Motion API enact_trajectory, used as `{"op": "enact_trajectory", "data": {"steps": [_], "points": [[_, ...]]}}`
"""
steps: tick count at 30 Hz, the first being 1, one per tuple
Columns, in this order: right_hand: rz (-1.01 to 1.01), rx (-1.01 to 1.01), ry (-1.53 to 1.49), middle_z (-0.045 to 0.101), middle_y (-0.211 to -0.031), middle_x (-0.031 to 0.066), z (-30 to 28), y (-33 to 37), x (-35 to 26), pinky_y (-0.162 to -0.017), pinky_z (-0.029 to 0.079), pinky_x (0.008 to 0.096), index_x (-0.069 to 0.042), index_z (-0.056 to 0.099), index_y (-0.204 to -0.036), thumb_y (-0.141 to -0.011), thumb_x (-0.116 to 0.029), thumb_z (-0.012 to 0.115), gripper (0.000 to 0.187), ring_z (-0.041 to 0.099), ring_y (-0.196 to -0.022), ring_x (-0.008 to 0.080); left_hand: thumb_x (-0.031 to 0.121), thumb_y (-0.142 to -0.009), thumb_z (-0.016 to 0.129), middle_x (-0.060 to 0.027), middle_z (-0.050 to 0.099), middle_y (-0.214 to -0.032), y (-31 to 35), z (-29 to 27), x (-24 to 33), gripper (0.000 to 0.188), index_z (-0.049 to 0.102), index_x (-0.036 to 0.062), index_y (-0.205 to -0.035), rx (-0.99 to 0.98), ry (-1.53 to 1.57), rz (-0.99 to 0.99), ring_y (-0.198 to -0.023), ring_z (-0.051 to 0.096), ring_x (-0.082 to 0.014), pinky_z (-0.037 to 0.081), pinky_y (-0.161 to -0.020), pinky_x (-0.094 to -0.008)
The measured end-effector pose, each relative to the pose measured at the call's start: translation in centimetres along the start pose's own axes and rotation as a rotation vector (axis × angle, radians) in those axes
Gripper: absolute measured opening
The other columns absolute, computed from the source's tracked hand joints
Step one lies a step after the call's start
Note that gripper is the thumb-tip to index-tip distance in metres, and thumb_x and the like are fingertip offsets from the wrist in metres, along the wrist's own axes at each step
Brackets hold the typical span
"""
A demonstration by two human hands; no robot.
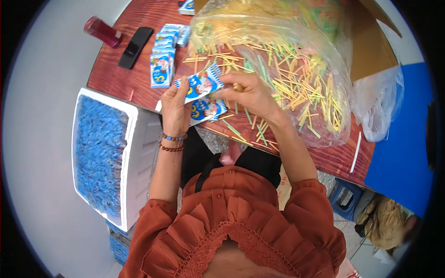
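Note:
My left hand (pixel 175 103) pinches a small blue-and-white packet (pixel 203 86) at its left end, thumb on top. At the packet's other end is my right hand (pixel 252 94), its fingers curled and drawn together; whatever they hold is hidden. Beneath the held packet, more packets of the same kind (pixel 211 110) lie at the table's near edge. Several others form an overlapping row (pixel 161 65) beyond my left hand. Thin yellow, green and pink sticks (pixel 301 85) are scattered to the right, many in or around a large clear plastic bag (pixel 273 25).
A black phone (pixel 135 47) and a red-capped or red-filled bottle (pixel 103 31) occupy the table's left. A white foam box (pixel 132 123) crammed with blue packets stands beside it. Rightward are a cardboard box (pixel 371 51), a crumpled clear bag (pixel 375 111), a white stick (pixel 356 153) and a blue stool (pixel 345 199).

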State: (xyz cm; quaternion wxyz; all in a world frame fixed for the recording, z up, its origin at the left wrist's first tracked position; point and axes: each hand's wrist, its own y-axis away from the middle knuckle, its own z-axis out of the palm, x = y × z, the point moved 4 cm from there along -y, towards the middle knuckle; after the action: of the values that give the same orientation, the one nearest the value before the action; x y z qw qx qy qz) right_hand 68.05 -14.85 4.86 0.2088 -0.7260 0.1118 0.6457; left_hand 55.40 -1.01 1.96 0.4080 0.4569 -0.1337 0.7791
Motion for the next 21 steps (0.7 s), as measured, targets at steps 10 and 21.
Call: {"op": "enact_trajectory", "data": {"steps": [10,21], "points": [[0.376,0.311,0.155,0.066,-0.089,0.0049,-8.1,4.0,-0.6,-0.063,0.045,0.0251,-0.005,0.062,-0.115,-0.081,-0.016,0.070,0.037,0.057,-0.075,0.0104,0.018,-0.095,0.057,-0.0022,0.068,-0.088,0.5,1.6,-1.0,0.019,0.065,0.0009,-0.098,-0.017,-0.063,-0.019,-0.075,0.063,-0.0077,0.050,-0.066,-0.0234],[0.359,-0.001,1.009,0.054,-0.113,0.0227,-13.4,6.1,2.8,-0.093,0.043,0.0419,0.001,0.052,-0.121,-0.076,-0.017,0.068,0.051,0.054,-0.107,0.0368,0.021,-0.096,0.056,-0.0024,0.067,-0.084,0.5,2.2,-2.2,0.020,0.064,0.0027,-0.096,-0.010,-0.087,-0.064,-0.066,0.062,-0.0073,0.048,-0.052,-0.0225]]}}
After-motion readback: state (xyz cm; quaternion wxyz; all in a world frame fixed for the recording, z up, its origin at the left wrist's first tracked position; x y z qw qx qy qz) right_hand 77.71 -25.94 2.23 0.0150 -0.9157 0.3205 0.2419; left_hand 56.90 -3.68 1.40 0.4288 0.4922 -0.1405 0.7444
